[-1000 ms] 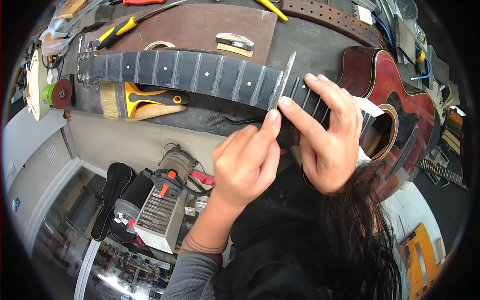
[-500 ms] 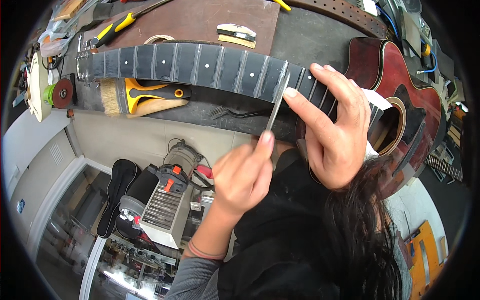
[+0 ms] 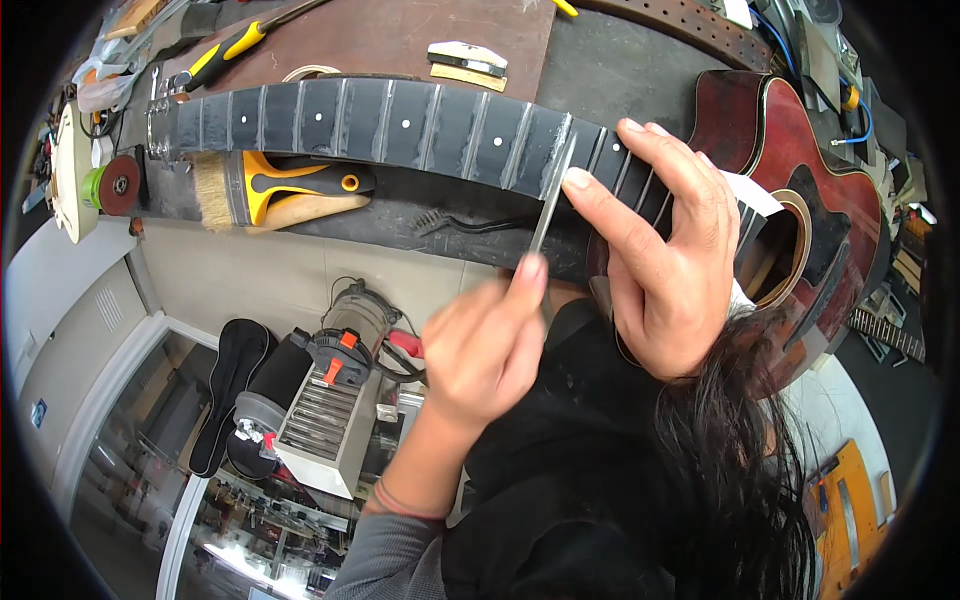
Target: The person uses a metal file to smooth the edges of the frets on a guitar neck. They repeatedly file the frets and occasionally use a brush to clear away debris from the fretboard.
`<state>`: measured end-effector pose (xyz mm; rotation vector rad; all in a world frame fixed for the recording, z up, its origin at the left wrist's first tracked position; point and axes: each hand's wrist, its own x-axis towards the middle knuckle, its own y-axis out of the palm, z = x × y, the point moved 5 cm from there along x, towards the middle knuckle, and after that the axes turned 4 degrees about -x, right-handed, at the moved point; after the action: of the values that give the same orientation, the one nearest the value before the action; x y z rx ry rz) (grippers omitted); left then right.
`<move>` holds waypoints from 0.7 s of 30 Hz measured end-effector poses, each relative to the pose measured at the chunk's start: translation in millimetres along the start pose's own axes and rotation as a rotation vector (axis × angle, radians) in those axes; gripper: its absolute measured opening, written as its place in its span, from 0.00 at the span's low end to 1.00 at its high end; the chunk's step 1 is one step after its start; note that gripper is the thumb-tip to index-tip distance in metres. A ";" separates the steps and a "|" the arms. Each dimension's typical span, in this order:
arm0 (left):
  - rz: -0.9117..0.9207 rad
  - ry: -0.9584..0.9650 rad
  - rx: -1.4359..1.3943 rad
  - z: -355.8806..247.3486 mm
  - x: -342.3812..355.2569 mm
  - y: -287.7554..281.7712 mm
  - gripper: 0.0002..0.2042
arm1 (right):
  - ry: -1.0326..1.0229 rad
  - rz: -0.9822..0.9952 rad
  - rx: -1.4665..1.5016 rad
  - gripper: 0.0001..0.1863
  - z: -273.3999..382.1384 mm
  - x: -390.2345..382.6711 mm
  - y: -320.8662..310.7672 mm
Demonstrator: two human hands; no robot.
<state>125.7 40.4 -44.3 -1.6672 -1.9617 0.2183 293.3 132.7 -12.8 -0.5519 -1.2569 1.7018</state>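
Note:
A red acoustic guitar lies across the bench, its dark fretboard stretching left with metal frets and white dots. My left hand, slightly blurred, is closed round a slim metal file. The file slants up to the right, its far end lying along a bright fret. My right hand rests over the fretboard near the body, fingers spread. Its thumb tip is beside the file, and its forefinger touches the board's far side. White paper or tape shows between this hand and the sound hole.
Behind the neck lie a yellow-and-black handled tool and a small block-like tool. A wide paintbrush and a small black brush lie on the near side. Below the bench edge stands a machine with a clear canister.
The view has shifted slightly, so the guitar and bench sit a little higher and further left. My left hand still grips the file on the same fret; my right hand keeps its place.

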 end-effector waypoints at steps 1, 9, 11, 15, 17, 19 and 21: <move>0.029 -0.011 0.034 0.6 18.6 4.9 0.27 | -0.003 -0.004 -0.001 0.35 0.3 -1.5 1.1; 0.002 -0.020 -0.006 -2.3 -13.2 -4.6 0.25 | -0.004 -0.004 -0.008 0.35 0.8 -0.7 -0.9; 0.006 0.013 0.009 2.2 11.6 2.8 0.27 | -0.014 -0.008 -0.002 0.35 1.4 -0.6 0.5; -0.020 0.049 -0.055 8.3 19.7 10.8 0.30 | -0.007 -0.021 -0.007 0.35 0.1 -2.1 0.8; -0.017 0.016 -0.035 1.4 -11.6 -2.2 0.30 | -0.011 -0.021 -0.013 0.34 0.2 -1.5 0.3; -0.024 0.021 -0.029 3.2 -13.9 -1.6 0.30 | -0.016 -0.019 -0.016 0.34 1.0 -0.2 -0.8; 0.017 0.009 -0.001 2.3 7.5 2.7 0.30 | -0.027 -0.023 -0.003 0.34 0.0 -1.4 0.7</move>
<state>126.3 48.6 -45.2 -1.6835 -1.9417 0.2152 293.7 131.4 -13.7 -0.5164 -1.2804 1.6932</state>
